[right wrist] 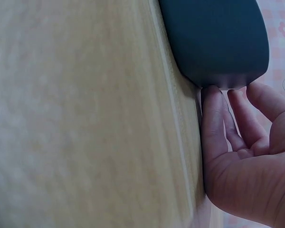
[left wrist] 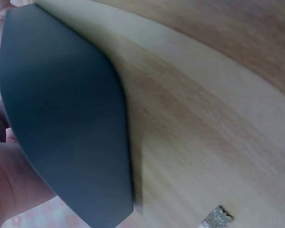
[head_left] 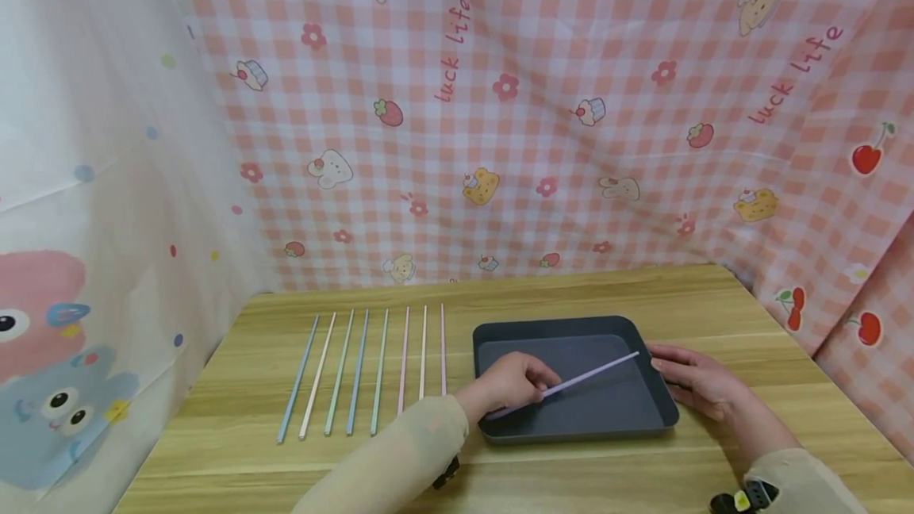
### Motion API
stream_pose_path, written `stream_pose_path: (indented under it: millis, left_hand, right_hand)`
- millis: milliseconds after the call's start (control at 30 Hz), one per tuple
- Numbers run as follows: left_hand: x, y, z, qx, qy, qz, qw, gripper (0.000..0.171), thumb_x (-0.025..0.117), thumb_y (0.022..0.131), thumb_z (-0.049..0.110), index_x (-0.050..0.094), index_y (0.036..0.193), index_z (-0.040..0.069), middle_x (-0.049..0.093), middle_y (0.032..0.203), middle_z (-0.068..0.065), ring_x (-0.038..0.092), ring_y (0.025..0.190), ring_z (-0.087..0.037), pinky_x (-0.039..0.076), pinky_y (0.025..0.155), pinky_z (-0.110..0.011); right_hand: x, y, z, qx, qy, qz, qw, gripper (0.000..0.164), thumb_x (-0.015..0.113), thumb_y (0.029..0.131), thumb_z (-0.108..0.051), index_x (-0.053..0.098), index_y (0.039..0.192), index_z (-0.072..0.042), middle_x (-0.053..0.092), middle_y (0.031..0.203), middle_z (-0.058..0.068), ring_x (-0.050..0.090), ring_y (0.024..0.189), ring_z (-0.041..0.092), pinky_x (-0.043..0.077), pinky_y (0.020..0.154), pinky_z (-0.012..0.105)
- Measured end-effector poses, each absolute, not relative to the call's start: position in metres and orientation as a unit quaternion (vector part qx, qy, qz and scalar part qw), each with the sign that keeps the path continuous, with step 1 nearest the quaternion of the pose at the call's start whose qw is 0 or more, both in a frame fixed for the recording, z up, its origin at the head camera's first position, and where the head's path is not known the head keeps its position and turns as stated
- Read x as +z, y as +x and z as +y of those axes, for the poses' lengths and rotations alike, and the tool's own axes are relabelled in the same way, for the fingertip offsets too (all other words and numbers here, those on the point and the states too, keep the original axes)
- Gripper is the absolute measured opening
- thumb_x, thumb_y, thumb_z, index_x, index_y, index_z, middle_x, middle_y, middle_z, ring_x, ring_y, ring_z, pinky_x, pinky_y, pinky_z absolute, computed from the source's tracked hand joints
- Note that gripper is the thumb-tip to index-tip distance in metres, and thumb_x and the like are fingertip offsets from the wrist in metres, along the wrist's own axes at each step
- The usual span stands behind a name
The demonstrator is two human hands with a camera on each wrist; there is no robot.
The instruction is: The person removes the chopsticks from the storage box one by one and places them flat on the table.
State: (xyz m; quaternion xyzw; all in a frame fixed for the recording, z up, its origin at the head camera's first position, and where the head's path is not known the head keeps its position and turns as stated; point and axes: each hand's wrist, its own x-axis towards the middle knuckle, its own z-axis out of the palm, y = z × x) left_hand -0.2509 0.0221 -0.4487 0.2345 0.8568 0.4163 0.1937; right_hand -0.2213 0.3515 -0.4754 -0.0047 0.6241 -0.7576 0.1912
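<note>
A lilac chopstick [head_left: 594, 373] lies slantwise within the dark grey tray [head_left: 581, 436], its far end near the tray's right wall. My left hand [head_left: 508, 384] pinches it toward its near end, low over the tray's left side. In the left wrist view, the tray's outer wall [left wrist: 71, 114] hides most of that hand [left wrist: 14, 180] and the chopstick. At the tray's right end, my right hand [head_left: 703, 381] touches the outer wall. The right wrist view has the fingertips of that hand [right wrist: 247, 175] against the tray [right wrist: 218, 42], with the fingers extended.
Left of the tray, several pastel chopsticks [head_left: 357, 371] lie roughly parallel on the wooden table [head_left: 236, 395]. My left forearm partly covers the near ends of the rightmost ones. A pink checked curtain [head_left: 457, 133] hangs behind the table, and a white one [head_left: 128, 181] hangs at the left.
</note>
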Motion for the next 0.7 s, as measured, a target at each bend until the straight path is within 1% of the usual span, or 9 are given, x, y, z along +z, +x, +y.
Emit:
stream_pose_path:
  millis: [233,333,567,700]
  left_hand:
    - [-0.439,-0.250,0.024,0.502,0.197,0.818,0.201,0.031,0.069,0.082,-0.016,0.077,0.104,0.005,0.064,0.079,0.001,0.054,0.072,-0.008,0.048,0.064,-0.021]
    - [-0.434,-0.251,0.023,0.532,0.193,0.800,0.197,0.030,0.068,0.083,-0.016,0.076,0.105,0.004,0.062,0.080,0.000,0.054,0.074,-0.009,0.048,0.064,-0.021]
    - [-0.423,-0.253,0.019,0.578,0.196,0.774,0.169,0.032,0.067,0.083,-0.015,0.075,0.109,0.002,0.059,0.080,0.000,0.051,0.072,-0.011,0.045,0.060,-0.021]
    - [-0.416,-0.254,0.013,0.610,0.180,0.751,0.177,0.033,0.066,0.085,-0.013,0.073,0.114,0.002,0.061,0.084,-0.005,0.053,0.071,-0.012,0.045,0.059,-0.023]
  right_hand:
    - [-0.475,-0.221,0.352,-0.756,-0.004,0.626,0.192,0.027,0.058,0.101,-0.011,0.073,0.103,-0.033,0.069,0.106,-0.011,0.065,0.097,0.007,0.054,0.084,0.026]
    - [-0.476,-0.220,0.352,-0.756,-0.003,0.626,0.191,0.027,0.057,0.102,-0.011,0.073,0.103,-0.033,0.069,0.106,-0.011,0.065,0.097,0.008,0.054,0.084,0.026]
    - [-0.478,-0.222,0.352,-0.759,-0.020,0.621,0.193,0.030,0.053,0.103,-0.009,0.071,0.106,-0.032,0.068,0.107,-0.009,0.065,0.098,0.009,0.054,0.084,0.027]
    - [-0.479,-0.223,0.353,-0.757,-0.018,0.623,0.193,0.030,0.053,0.103,-0.010,0.072,0.105,-0.033,0.068,0.107,-0.010,0.065,0.098,0.008,0.054,0.084,0.027]
